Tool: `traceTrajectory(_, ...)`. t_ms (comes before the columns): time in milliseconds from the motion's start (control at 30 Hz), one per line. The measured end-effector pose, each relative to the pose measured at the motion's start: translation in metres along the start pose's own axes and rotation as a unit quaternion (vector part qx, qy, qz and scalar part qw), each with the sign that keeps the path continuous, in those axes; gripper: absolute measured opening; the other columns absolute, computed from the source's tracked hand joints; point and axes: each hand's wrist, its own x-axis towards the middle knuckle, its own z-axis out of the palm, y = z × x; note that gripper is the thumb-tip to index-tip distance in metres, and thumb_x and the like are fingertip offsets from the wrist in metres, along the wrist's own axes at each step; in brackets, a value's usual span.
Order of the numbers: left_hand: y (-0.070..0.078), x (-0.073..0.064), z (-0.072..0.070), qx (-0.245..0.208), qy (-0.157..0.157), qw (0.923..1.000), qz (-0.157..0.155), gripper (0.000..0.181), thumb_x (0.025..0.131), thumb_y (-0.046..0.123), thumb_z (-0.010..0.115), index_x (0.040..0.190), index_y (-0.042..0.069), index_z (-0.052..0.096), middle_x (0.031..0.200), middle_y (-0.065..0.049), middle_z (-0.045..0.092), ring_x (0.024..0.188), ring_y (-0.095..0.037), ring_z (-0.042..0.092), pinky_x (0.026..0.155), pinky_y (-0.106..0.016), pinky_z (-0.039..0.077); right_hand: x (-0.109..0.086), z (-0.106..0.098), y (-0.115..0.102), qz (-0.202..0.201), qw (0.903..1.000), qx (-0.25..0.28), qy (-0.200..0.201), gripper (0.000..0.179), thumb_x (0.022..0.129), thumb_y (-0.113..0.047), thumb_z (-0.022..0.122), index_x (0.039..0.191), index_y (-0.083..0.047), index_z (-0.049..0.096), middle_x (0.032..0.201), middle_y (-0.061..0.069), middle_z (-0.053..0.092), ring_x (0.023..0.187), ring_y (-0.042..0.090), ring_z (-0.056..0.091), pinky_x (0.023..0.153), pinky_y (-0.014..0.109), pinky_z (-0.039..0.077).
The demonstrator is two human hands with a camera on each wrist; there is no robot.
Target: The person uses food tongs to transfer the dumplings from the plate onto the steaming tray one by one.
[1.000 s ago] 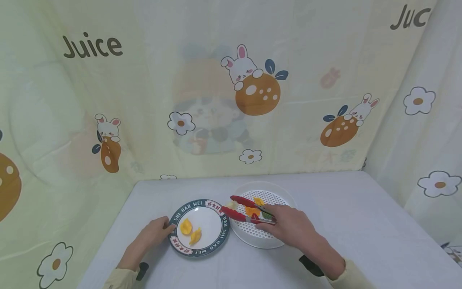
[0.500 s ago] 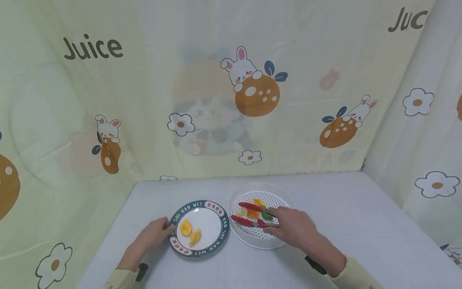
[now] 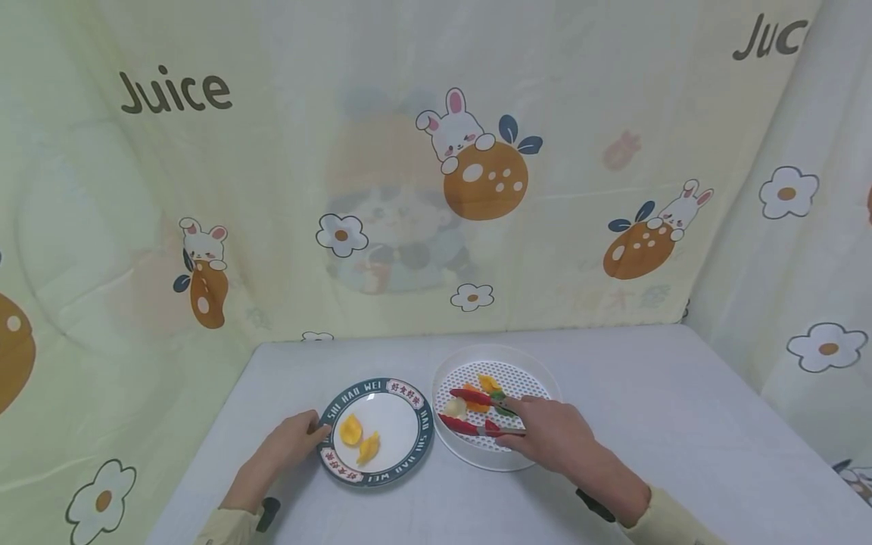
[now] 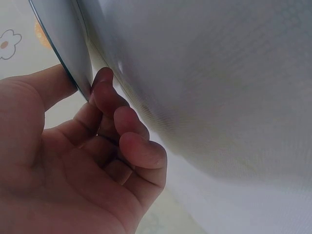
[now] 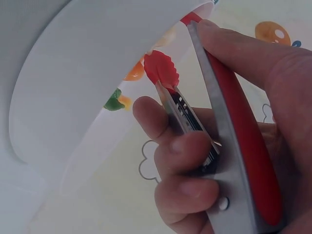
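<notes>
My left hand (image 3: 294, 440) pinches the left rim of a round plate (image 3: 425, 435) with a dark green lettered border; in the left wrist view the thumb lies above the rim and the fingers curl under it. Two yellow dumpling-like pieces (image 3: 369, 448) lie on the plate. My right hand (image 3: 550, 431) grips red-tipped metal tongs (image 5: 229, 122) over a white perforated steamer basket (image 3: 470, 456). Their tips stand apart, around a pale cream piece (image 3: 456, 409) in the basket; whether they touch it I cannot tell. Orange, yellow and green pieces (image 3: 489, 383) lie beside it, partly hidden by the tongs.
Plate and basket stand side by side, almost touching, on a white-covered table (image 3: 613, 378). A printed curtain (image 3: 381, 151) with rabbits and fruit hangs behind the table and along its sides.
The tongs have moved right and slightly toward me, from between plate and basket to over the basket's pieces. My left hand and the plate have stayed put.
</notes>
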Motion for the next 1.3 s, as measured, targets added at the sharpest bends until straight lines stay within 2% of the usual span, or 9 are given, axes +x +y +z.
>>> traceTrajectory(233,0.0,0.001,0.001,0.001,-0.001,1.0,-0.001,0.023,0.101,0.029,0.06,0.091,0.008,0.057,0.077,-0.004,0.056,0.071,-0.017,0.052,0.063,-0.03,0.046,-0.002,-0.001,0.0,0.004,1.0,0.003,-0.002,0.066,0.078,-0.054,0.08,0.13,-0.017,0.065,0.121,0.008,0.07,0.101,0.026,0.066,0.081,0.045,0.056)
traceTrajectory(567,0.0,0.002,0.0,0.002,-0.002,1.0,-0.003,0.022,0.1,0.028,0.06,0.09,0.008,0.057,0.076,-0.004,0.056,0.071,-0.017,0.052,0.062,-0.03,0.046,-0.001,-0.005,0.007,0.026,0.9994,0.022,-0.01,0.074,0.075,-0.055,0.082,0.135,-0.017,0.061,0.126,0.01,0.068,0.105,0.028,0.065,0.088,0.052,0.056)
traceTrajectory(733,-0.001,0.002,0.001,0.001,-0.001,1.0,-0.006,0.022,0.1,0.028,0.061,0.089,0.009,0.057,0.076,-0.004,0.056,0.071,-0.017,0.052,0.062,-0.03,0.045,0.0,-0.013,0.012,0.02,0.9995,0.022,0.009,0.076,0.075,-0.057,0.081,0.136,-0.016,0.06,0.125,0.012,0.067,0.103,0.027,0.065,0.083,0.05,0.057)
traceTrajectory(867,-0.003,0.003,0.002,0.001,-0.003,1.0,-0.009,0.022,0.099,0.028,0.061,0.089,0.009,0.057,0.076,-0.004,0.056,0.071,-0.017,0.052,0.063,-0.03,0.045,0.001,-0.019,0.012,0.023,0.9989,0.026,0.032,0.086,0.074,-0.062,0.079,0.141,-0.013,0.055,0.129,0.016,0.064,0.104,0.031,0.065,0.081,0.05,0.058)
traceTrajectory(1067,-0.003,0.004,0.002,0.004,-0.004,0.9999,-0.01,0.022,0.099,0.028,0.061,0.09,0.008,0.057,0.077,-0.004,0.056,0.072,-0.017,0.052,0.063,-0.03,0.046,0.004,-0.025,0.001,0.028,0.9964,0.055,0.057,0.1,0.072,-0.068,0.077,0.148,-0.009,0.045,0.135,0.022,0.058,0.107,0.036,0.064,0.081,0.05,0.059)
traceTrajectory(1300,-0.003,0.004,0.002,0.004,-0.002,1.0,-0.007,0.022,0.099,0.028,0.061,0.09,0.009,0.057,0.076,-0.004,0.056,0.071,-0.017,0.052,0.062,-0.03,0.045,0.011,-0.022,-0.018,0.045,0.9935,0.097,0.038,0.102,0.071,-0.064,0.08,0.151,-0.014,0.043,0.144,0.02,0.053,0.119,0.037,0.06,0.085,0.052,0.058)
